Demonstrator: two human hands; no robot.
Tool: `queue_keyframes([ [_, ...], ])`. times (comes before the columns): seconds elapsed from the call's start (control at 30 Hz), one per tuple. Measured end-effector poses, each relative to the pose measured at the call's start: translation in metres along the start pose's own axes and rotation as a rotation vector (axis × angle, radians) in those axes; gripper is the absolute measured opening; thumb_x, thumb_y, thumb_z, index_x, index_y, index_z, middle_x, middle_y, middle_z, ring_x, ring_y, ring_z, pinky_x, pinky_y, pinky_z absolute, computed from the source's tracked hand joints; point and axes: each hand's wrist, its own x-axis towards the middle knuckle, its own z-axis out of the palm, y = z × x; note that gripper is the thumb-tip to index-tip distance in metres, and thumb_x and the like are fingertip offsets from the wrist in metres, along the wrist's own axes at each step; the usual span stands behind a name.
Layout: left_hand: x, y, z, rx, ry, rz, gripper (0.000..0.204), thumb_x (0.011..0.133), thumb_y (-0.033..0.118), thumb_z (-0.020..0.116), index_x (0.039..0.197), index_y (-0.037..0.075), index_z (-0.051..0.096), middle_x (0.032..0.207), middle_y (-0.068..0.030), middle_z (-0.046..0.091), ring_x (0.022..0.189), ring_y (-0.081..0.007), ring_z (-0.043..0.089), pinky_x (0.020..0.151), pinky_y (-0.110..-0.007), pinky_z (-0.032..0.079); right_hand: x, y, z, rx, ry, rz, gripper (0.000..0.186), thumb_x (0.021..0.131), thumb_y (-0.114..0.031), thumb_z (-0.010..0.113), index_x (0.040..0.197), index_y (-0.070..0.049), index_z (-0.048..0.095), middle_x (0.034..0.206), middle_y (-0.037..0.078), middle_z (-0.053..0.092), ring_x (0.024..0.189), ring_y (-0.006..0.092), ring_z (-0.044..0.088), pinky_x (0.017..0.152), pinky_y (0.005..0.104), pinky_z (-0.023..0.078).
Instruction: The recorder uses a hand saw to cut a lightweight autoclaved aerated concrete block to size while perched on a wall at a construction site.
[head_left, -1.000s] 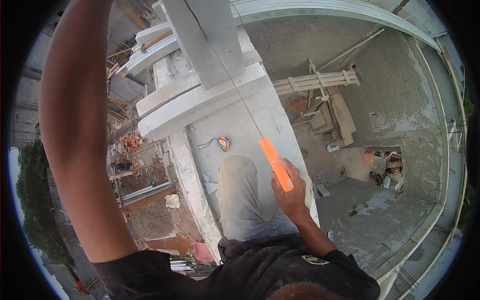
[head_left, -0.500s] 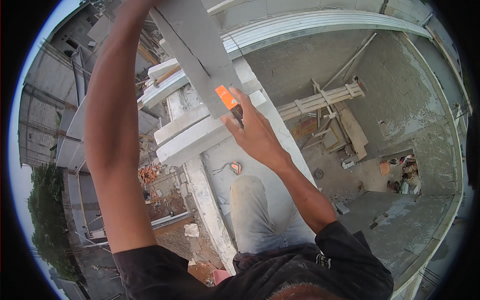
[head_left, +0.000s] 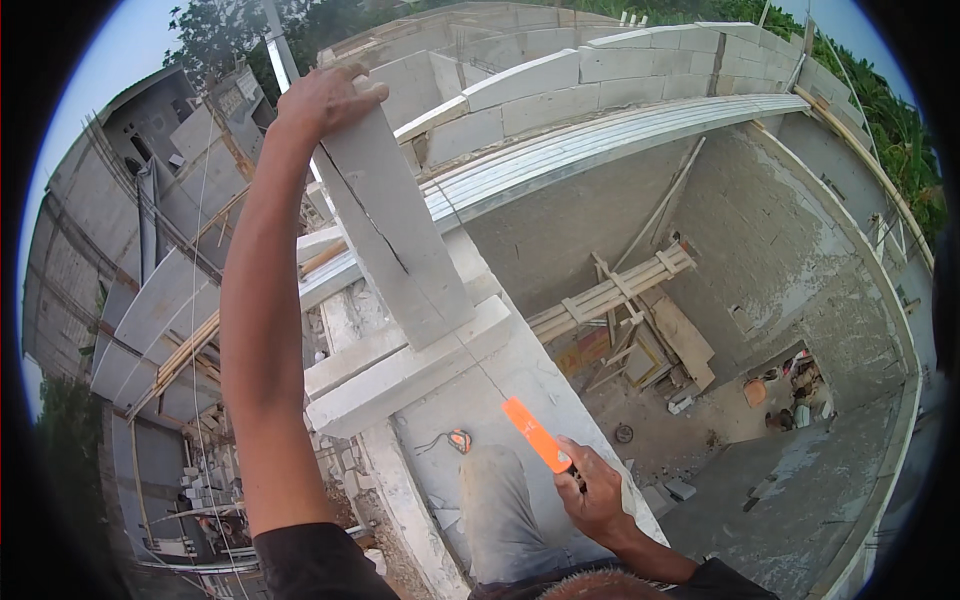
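Note:
A pale grey lightweight block (head_left: 408,225) stands tilted with its lower end on a white block strip (head_left: 410,365). Its face carries a long dark cut. My left hand (head_left: 335,98) grips the block's upper end, fingers bent over the edge. My right hand (head_left: 592,490) is closed round the dark grip of a hand saw (head_left: 537,436) with an orange handle part. The saw's thin blade shows nearly edge-on, a fine line running up to the block's lower end and along the cut. Below the strip, a small orange and black tape measure (head_left: 459,440) lies near my knee.
I am on a pale wall-top ledge (head_left: 540,390). To its right lies a deep walled room with bundled wooden poles (head_left: 620,292) and boards. Long metal channels (head_left: 600,125) span beyond the block. Rubble and scaffold poles lie far below on the left.
My right hand has drawn the saw down and toward me, away from the block. My left hand stays on the block's upper end; the view has tipped upward.

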Motion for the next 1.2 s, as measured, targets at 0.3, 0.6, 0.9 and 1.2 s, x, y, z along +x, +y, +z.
queue_keyframes([
  [0.3,-0.004,0.007,0.012,-0.007,0.009,0.006,0.069,0.089,0.068,0.049,0.136,0.020,0.061,0.126,-0.0175,0.067,0.116,-0.0357,0.064,0.098,-0.049,0.051,0.167,-0.006,0.070,-0.066,-0.012,-0.041,0.048,0.095,-0.012,0.066,0.140,-0.003,0.052,0.084,0.019,0.064,0.069,0.0345,0.061,0.067,0.0378,0.050],
  [0.6,-0.012,0.003,0.003,-0.030,0.121,0.023,0.068,0.089,0.070,0.049,0.135,0.022,0.063,0.120,-0.0155,0.071,0.107,-0.0355,0.069,0.093,-0.049,0.054,0.011,-0.029,-0.011,-0.085,0.013,-0.005,0.051,0.088,-0.004,0.071,0.137,-0.007,0.058,0.078,0.009,0.063,0.067,0.0199,0.064,0.061,0.0331,0.054],
  [0.9,-0.025,-0.002,0.018,0.003,0.095,0.024,0.069,0.090,0.069,0.048,0.136,0.019,0.061,0.122,-0.0168,0.069,0.112,-0.0362,0.066,0.096,-0.048,0.053,0.103,-0.007,0.070,-0.023,-0.014,0.062,0.041,0.099,-0.019,0.062,0.136,-0.003,0.056,0.084,0.019,0.065,0.073,0.0323,0.064,0.069,0.0375,0.052],
  [1.2,-0.049,0.046,-0.038,-0.149,-0.056,-0.060,0.058,0.091,0.056,0.056,0.129,0.012,0.065,0.123,-0.0153,0.070,0.113,-0.0318,0.066,0.096,-0.047,0.051,0.098,-0.006,0.041,-0.072,0.039,-0.086,0.044,0.094,-0.012,0.067,0.137,-0.007,0.056,0.076,0.013,0.062,0.062,0.0276,0.059,0.057,0.0393,0.048],
])
